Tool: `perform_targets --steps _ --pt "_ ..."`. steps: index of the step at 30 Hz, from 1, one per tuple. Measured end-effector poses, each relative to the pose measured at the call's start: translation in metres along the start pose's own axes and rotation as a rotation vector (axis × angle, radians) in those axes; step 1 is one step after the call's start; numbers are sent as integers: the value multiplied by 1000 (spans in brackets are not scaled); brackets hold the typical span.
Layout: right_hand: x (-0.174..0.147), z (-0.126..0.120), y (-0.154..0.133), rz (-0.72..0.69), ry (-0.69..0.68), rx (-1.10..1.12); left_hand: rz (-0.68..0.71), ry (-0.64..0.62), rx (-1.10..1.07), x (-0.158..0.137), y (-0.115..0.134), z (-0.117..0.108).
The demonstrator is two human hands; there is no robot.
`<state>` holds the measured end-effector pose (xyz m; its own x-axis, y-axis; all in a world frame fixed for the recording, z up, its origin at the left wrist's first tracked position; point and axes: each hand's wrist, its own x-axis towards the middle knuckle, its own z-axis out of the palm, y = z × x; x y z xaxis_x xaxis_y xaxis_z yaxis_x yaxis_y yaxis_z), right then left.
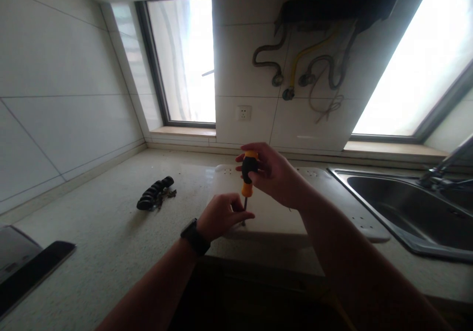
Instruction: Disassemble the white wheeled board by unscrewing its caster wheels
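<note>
My right hand [271, 173] is wrapped round the yellow-and-black handle of a screwdriver [250, 168], which stands nearly upright with its shaft pointing down. Lower on the shaft, the thumb and curled fingers of my left hand [225, 215] close around the metal, just above the tip. A small dark piece, perhaps a screw head, shows below my left thumb; its kind is hard to make out. Under both hands lies a white panel [281, 217] with small holes in groups near its corners. The tip meets the panel close to its front left corner.
On the speckled countertop [111, 252], a row of black round pieces [155, 193] lies beside several small screw-like bits [161, 200]. A dark flat object [37, 272] is at the far left. To the right sits a steel sink [391, 203] with a faucet [443, 166].
</note>
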<state>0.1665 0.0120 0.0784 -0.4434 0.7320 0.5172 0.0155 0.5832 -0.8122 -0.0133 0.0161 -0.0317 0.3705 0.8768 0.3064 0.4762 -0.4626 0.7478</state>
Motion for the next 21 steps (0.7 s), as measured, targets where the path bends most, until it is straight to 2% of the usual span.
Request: perform_targets --steps 2,7,10,16,21 --pt "1 1 -2 0 -18 28 3 12 7 0 0 1" --pt "2 -1 -3 -44 59 -171 5 25 -17 0 2 -1" --pt "1 -3 -3 -55 66 -161 1 -43 -116 1 5 -5" --pt "-5 -4 -11 -108 10 -168 8 -269 -269 2 6 -14" --pt "-8 -1 -12 -89 -49 -130 -10 -259 -239 2 4 -15"
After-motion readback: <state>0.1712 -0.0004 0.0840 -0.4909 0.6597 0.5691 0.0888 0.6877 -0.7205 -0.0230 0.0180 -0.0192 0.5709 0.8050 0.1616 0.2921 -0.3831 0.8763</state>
